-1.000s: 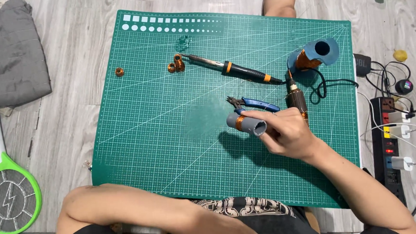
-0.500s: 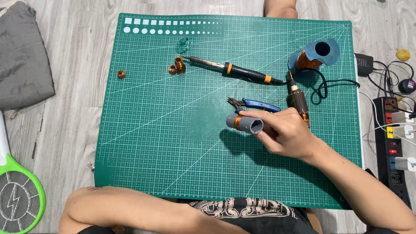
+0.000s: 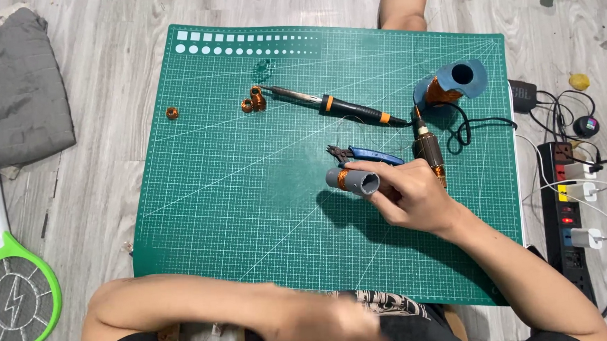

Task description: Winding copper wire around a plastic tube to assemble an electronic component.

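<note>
My right hand (image 3: 409,196) is shut on a short grey tube (image 3: 354,180) wound with a band of copper wire, held a little above the green cutting mat (image 3: 235,195). Blue-handled cutters (image 3: 368,154) lie just behind the tube. A copper-wound motor armature (image 3: 428,150) lies beside my knuckles. My left arm crosses the bottom of the view. My left hand (image 3: 325,321) is blurred near the mat's front edge, so its fingers cannot be made out.
A soldering iron (image 3: 335,106) lies across the mat, with small copper coils (image 3: 253,100) at its tip and one more (image 3: 172,113) further left. A blue tube with a copper winding (image 3: 451,83), a power strip (image 3: 569,198), a grey cloth (image 3: 8,89) and a green swatter (image 3: 12,296) surround the mat.
My left hand now shows as a motion blur at the bottom. My right hand and the grey tube have stayed in about the same place.
</note>
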